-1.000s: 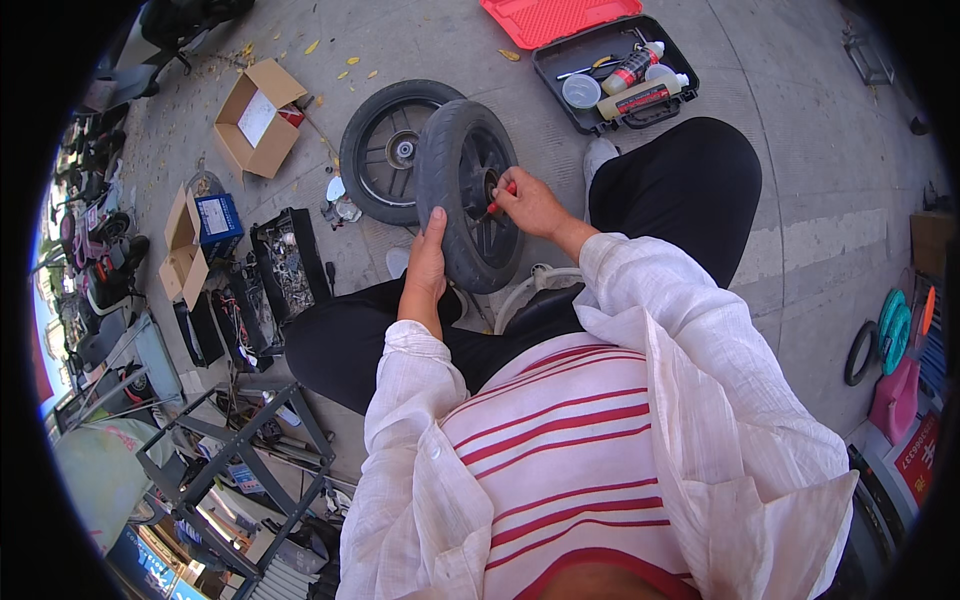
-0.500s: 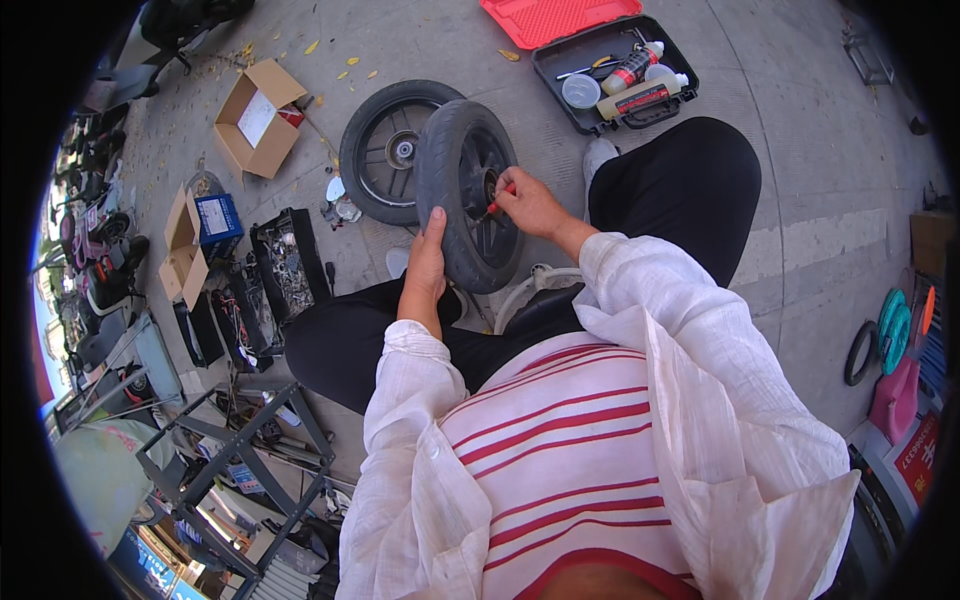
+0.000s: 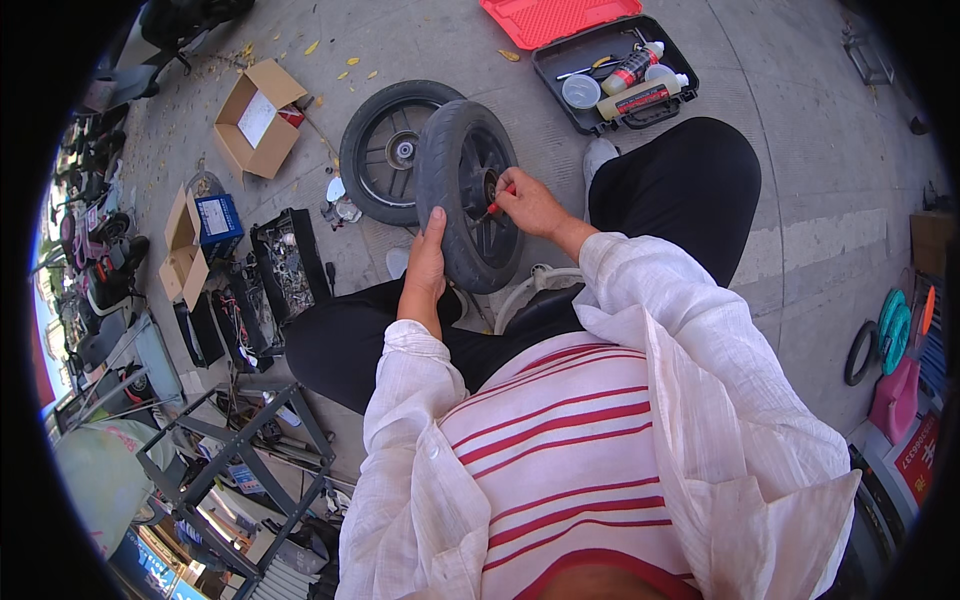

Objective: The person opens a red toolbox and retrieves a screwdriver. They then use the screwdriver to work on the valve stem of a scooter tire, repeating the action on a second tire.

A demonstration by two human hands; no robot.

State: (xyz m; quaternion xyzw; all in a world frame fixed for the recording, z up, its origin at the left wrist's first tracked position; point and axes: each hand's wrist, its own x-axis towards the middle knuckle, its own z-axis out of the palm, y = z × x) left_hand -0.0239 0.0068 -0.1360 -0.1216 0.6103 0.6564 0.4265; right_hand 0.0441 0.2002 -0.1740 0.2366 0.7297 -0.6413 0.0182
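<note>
A wheel with a black tyre [image 3: 445, 175] stands upright and slightly tilted in front of me, between my knees. My left hand [image 3: 426, 268] grips its tyre on the near left side, thumb on the tread and the other fingers mostly hidden. At the hub on the wheel's right face, my right hand [image 3: 540, 210] is closed around a small red tool [image 3: 492, 209]. Its kind and tip are hidden by my fingers and the spokes. Partly behind the upright wheel lies a second wheel [image 3: 362, 178], flat on the ground, its metal hub showing.
An open black toolbox [image 3: 596, 128] with a red lid, holding bottles and tubs, lies at the far right. Left of the wheels are an open cardboard box [image 3: 233, 150], a blue box [image 3: 219, 222] and a black tray [image 3: 290, 268] of small parts. A metal frame [image 3: 240, 440] stands near left.
</note>
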